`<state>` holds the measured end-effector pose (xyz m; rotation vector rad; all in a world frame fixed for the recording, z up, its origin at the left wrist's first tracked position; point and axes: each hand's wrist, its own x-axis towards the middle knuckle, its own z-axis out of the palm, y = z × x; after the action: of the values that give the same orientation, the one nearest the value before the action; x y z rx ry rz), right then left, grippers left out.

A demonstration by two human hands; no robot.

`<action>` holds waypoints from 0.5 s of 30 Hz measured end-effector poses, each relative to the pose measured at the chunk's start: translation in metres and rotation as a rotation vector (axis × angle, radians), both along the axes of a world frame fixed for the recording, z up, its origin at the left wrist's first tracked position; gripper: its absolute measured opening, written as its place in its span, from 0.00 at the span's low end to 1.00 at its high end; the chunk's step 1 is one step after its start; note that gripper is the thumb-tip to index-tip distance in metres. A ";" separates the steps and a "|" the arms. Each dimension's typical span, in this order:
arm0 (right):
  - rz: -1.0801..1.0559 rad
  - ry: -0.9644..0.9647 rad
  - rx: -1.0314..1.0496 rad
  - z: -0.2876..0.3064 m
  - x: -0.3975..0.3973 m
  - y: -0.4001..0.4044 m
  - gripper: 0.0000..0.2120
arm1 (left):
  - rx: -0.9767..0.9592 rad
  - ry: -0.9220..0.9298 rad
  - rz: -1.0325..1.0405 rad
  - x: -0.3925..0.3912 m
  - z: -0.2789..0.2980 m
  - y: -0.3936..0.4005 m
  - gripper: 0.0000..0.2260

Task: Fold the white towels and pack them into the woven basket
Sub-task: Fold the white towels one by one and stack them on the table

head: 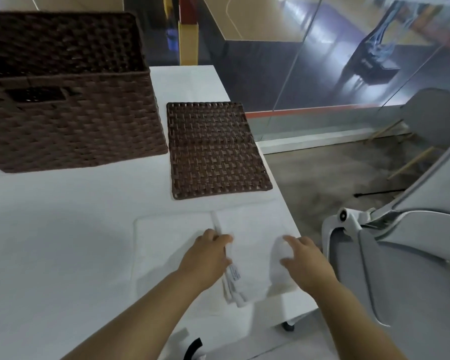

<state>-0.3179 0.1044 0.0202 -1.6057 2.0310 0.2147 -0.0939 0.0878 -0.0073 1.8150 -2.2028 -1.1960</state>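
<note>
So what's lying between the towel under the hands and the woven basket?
In the head view, mostly bare white table; the flat woven lid lies right of basket, beyond towel.
</note>
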 end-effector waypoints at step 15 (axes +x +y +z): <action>0.461 -0.004 -0.055 0.052 0.135 -0.030 0.23 | -0.157 -0.174 0.316 0.172 0.033 0.040 0.14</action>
<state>-0.1825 0.0747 0.0726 -2.0900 1.6478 0.3224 0.0778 0.1274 0.0253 2.1641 -1.9225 -0.8097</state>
